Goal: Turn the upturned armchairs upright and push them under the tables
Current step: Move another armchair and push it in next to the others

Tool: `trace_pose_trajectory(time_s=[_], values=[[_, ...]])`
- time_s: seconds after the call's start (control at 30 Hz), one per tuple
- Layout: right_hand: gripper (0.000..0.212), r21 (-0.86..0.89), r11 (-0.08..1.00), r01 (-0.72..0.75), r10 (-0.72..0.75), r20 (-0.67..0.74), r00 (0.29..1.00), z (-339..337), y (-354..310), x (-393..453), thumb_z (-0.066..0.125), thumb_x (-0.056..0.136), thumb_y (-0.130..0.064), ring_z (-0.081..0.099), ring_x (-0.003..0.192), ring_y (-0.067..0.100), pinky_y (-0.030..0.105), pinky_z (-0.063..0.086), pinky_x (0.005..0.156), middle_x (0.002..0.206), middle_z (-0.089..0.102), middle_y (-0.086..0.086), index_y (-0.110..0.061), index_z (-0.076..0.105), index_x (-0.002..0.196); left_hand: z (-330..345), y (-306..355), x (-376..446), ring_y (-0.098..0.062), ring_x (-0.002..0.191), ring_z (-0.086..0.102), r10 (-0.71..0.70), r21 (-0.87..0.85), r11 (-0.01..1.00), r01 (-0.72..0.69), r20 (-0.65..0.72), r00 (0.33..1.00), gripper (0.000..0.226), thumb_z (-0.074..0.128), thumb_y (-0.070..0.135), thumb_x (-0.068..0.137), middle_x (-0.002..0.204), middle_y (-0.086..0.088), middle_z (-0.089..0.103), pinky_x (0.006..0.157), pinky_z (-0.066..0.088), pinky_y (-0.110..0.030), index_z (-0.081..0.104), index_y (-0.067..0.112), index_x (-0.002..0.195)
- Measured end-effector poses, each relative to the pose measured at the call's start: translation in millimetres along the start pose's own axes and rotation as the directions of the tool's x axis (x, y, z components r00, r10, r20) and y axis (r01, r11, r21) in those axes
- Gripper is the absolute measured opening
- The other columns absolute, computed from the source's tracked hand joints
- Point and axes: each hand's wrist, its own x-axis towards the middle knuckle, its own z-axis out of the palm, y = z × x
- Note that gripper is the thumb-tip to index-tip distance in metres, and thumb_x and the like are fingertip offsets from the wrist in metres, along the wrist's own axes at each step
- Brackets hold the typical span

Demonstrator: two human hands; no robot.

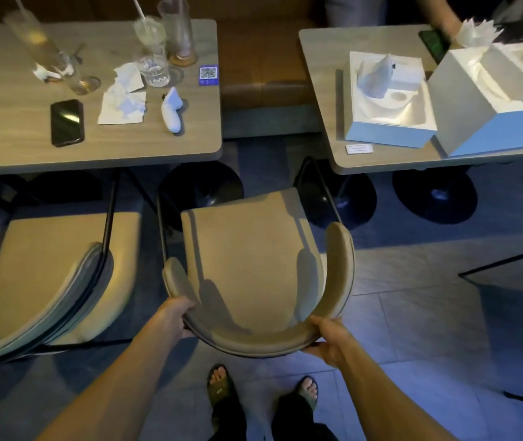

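Observation:
A beige armchair (250,259) with a curved backrest and black metal legs stands upright on the floor, in the gap between two wooden tables. My left hand (174,316) grips the left side of its backrest rim. On the right side of that rim, my right hand (327,340) holds the backrest. The seat's front edge lies near the black round base of the left table (94,144). The right table (327,100) is at the upper right. A second beige armchair (46,281) stands upright at the left, partly under the left table.
The left table carries glasses (177,30), a black phone (66,122), crumpled napkins (123,100) and a white object (172,109). White open boxes (387,97) stand on the right table. A brown bench (260,74) runs behind. My sandalled feet (222,386) stand on the tiled floor.

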Motion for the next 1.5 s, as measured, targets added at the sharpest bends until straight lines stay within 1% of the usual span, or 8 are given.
trace_pose_trajectory(time_s=[0.17,0.3,0.47,0.6,0.73,1.03,1.27,1.5], values=[[0.059,0.017,1.000,0.014,-0.015,0.046,0.999,44,11,0,0.065,0.090,-0.010,0.060,0.109,0.041,0.045,0.058,0.049,0.129,0.056,0.021,-0.018,0.035,0.139,-42,17,14,-0.038,0.126,0.050,-0.028,-0.018,0.999,0.027,-0.022,0.999,0.043,0.050,0.006,0.098,0.140,-0.020,0.051,0.100,0.044,-0.054,0.041,-0.001,0.139],[0.060,0.053,0.999,-0.004,-0.001,0.086,0.996,63,14,-5,0.059,0.094,-0.007,0.062,0.096,0.036,0.045,0.059,0.049,0.130,0.054,0.020,-0.023,0.028,0.144,-57,24,17,-0.039,0.127,0.048,-0.021,-0.021,1.000,0.020,-0.046,0.999,0.042,0.049,0.007,0.099,0.140,-0.020,0.049,0.101,0.043,-0.055,0.040,-0.001,0.140],[0.065,0.058,0.998,-0.022,0.017,0.086,0.996,66,15,-3,0.060,0.095,-0.010,0.058,0.111,0.041,0.050,0.060,0.056,0.134,0.051,0.019,-0.028,0.025,0.146,-56,24,10,-0.035,0.127,0.050,-0.035,-0.085,0.996,0.030,-0.064,0.997,0.044,0.054,0.012,0.097,0.138,-0.017,0.053,0.102,0.042,-0.051,0.042,0.001,0.139],[0.064,-0.024,0.998,-0.051,0.051,0.015,0.999,63,8,-6,0.067,0.091,-0.017,0.041,0.129,0.048,0.063,0.055,0.079,0.144,0.039,0.017,-0.019,0.027,0.142,-48,9,-5,-0.030,0.126,0.051,-0.054,-0.196,0.980,0.035,-0.092,0.994,0.050,0.061,0.024,0.094,0.137,-0.012,0.056,0.100,0.038,-0.042,0.048,0.004,0.137],[0.066,-0.082,0.996,0.025,-0.031,-0.066,0.997,48,-23,7,0.068,0.090,-0.023,0.041,0.129,0.044,0.068,0.048,0.090,0.144,0.039,0.018,-0.016,0.026,0.142,-24,-13,-21,-0.034,0.134,0.041,-0.156,-0.250,0.957,0.150,-0.007,0.988,0.052,0.058,0.022,0.096,0.143,-0.009,0.047,0.110,0.031,-0.052,0.039,0.006,0.141],[0.060,-0.199,0.978,0.070,-0.074,-0.017,0.997,45,-65,19,0.064,0.092,-0.012,0.053,0.101,0.037,0.058,0.051,0.075,0.116,0.052,0.015,-0.019,0.033,0.143,-18,-17,-6,-0.040,0.131,0.046,-0.248,-0.284,0.922,0.264,0.091,0.964,0.043,0.048,0.013,0.101,0.144,-0.019,0.048,0.107,0.034,-0.060,0.038,0.002,0.142],[0.059,-0.174,0.981,0.091,-0.091,0.010,0.996,69,-58,12,0.061,0.094,-0.011,0.058,0.085,0.032,0.053,0.053,0.060,0.110,0.055,0.016,-0.023,0.031,0.143,-40,-3,-3,-0.039,0.128,0.050,-0.221,-0.279,0.931,0.237,0.087,0.971,0.040,0.048,0.013,0.101,0.140,-0.020,0.052,0.104,0.038,-0.060,0.041,0.003,0.140],[0.062,-0.146,0.987,0.068,-0.065,0.023,0.998,109,-39,5,0.063,0.092,-0.009,0.059,0.090,0.038,0.062,0.054,0.069,0.112,0.054,0.016,-0.024,0.028,0.142,-75,19,12,-0.038,0.124,0.054,-0.201,-0.248,0.948,0.201,0.025,0.979,0.041,0.049,0.012,0.100,0.137,-0.018,0.055,0.085,0.046,-0.055,0.043,0.003,0.140]])
